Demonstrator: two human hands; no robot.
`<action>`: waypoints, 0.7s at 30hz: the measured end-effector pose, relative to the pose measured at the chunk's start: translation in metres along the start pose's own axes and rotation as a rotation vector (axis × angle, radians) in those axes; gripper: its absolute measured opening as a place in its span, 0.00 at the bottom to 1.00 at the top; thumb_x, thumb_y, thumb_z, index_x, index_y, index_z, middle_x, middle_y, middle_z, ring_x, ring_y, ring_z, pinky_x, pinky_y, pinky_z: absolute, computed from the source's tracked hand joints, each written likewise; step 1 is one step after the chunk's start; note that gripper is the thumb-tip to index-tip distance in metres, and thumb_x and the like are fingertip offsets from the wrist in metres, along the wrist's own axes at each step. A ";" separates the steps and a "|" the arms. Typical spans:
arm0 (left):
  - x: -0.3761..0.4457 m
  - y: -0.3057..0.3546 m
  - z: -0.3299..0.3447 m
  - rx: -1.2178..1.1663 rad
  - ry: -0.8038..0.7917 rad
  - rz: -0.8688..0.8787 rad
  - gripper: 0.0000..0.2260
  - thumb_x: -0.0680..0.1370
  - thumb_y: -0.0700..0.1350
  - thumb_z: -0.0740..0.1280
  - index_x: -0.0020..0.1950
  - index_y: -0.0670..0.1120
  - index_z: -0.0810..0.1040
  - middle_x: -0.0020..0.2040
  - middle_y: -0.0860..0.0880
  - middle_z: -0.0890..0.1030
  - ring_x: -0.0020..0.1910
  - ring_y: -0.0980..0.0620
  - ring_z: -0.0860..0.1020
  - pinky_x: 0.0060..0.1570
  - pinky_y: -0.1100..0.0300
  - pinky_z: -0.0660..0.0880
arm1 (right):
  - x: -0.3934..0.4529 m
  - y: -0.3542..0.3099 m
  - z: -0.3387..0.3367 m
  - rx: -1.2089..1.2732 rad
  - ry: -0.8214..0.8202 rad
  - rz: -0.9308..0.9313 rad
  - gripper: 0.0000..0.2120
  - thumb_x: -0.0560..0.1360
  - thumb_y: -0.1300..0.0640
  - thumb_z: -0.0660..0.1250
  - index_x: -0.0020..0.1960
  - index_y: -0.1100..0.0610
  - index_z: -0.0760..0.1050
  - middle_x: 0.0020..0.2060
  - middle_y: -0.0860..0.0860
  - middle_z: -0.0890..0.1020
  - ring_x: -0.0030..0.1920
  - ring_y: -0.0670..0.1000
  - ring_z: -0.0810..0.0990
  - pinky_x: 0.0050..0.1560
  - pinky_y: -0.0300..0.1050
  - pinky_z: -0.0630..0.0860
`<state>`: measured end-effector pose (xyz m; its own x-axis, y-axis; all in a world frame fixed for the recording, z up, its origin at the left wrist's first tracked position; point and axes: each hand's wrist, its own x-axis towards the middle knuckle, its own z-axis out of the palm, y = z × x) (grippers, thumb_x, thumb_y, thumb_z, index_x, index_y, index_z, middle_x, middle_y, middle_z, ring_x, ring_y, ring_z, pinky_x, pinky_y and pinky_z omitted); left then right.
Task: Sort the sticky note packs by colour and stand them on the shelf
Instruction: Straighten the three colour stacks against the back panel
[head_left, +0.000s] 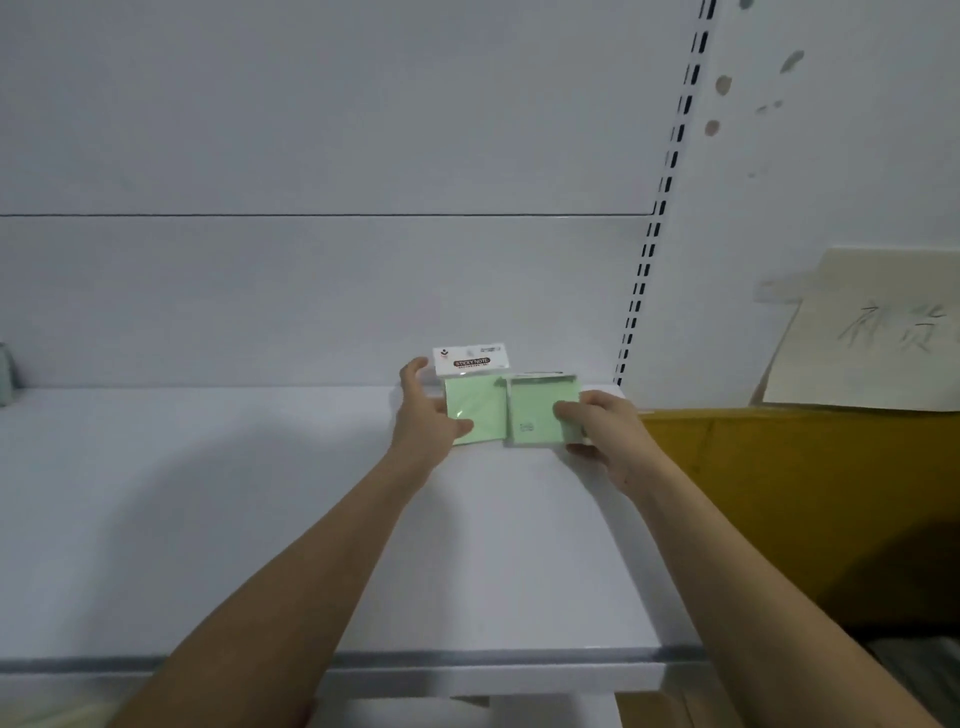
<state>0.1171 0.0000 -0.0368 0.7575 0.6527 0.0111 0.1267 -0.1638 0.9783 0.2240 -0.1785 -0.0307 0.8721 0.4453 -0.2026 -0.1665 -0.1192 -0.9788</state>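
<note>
Two pale green sticky note packs stand side by side near the back right of the white shelf (260, 519). The left pack (478, 402) has a white header card at the top and leans back toward the panel. My left hand (423, 415) grips its left edge, thumb on the front near the bottom. The right pack (535, 410) shows its plain side with a small mark. My right hand (597, 431) holds its right edge, fingers lying over the front.
The slotted upright (649, 249) rises just right of the packs. A yellow-brown box (779, 493) sits to the right of the shelf, with a cream sheet bearing handwriting (872, 332) above it. A pale object (5, 374) shows at the far left edge.
</note>
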 end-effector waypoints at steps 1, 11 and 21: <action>-0.002 -0.002 -0.016 -0.057 0.033 -0.031 0.37 0.70 0.28 0.70 0.70 0.51 0.56 0.48 0.44 0.80 0.46 0.46 0.79 0.51 0.48 0.77 | -0.003 -0.004 0.010 -0.012 -0.014 -0.016 0.05 0.74 0.62 0.69 0.47 0.61 0.75 0.45 0.57 0.83 0.43 0.54 0.83 0.43 0.46 0.81; -0.082 -0.027 -0.262 -0.318 0.329 -0.071 0.09 0.77 0.33 0.65 0.55 0.40 0.78 0.49 0.40 0.81 0.44 0.45 0.81 0.39 0.59 0.81 | -0.080 -0.014 0.210 0.023 -0.299 -0.131 0.03 0.79 0.59 0.65 0.48 0.59 0.76 0.48 0.60 0.83 0.45 0.58 0.81 0.48 0.52 0.81; -0.218 -0.061 -0.535 -0.151 0.544 -0.056 0.12 0.70 0.34 0.74 0.52 0.42 0.81 0.44 0.42 0.85 0.37 0.50 0.82 0.38 0.60 0.77 | -0.219 -0.014 0.469 -0.054 -0.481 -0.131 0.04 0.75 0.61 0.70 0.45 0.61 0.78 0.42 0.56 0.84 0.38 0.52 0.82 0.35 0.42 0.78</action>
<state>-0.3986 0.2637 0.0119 0.3079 0.9511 0.0243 0.0341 -0.0365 0.9988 -0.1799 0.1417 0.0138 0.5711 0.8168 -0.0814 -0.0347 -0.0751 -0.9966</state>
